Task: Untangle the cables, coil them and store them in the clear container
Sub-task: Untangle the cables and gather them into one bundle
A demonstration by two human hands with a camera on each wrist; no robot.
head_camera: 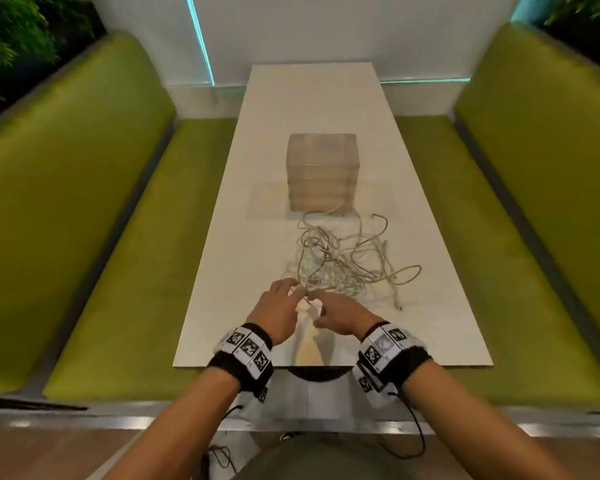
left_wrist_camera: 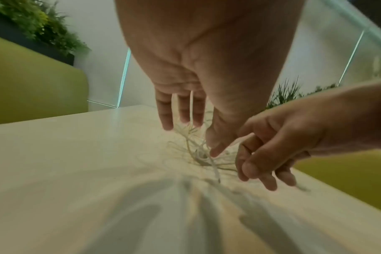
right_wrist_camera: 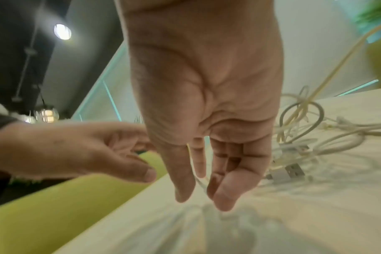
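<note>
Clear container (head_camera: 322, 171) contents blurred; cables (head_camera: 343, 261) individually indistinguishable within the tangle.

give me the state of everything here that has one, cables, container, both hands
cables: tangled in a loose heap on the table, none coiled.
clear container: upright beyond the heap; no coiled cables visible in it.
left hand: over the heap's near edge, fingers extended into the strands; grip unclear.
right hand: fingers curled, pinching a thin white strand.
</note>
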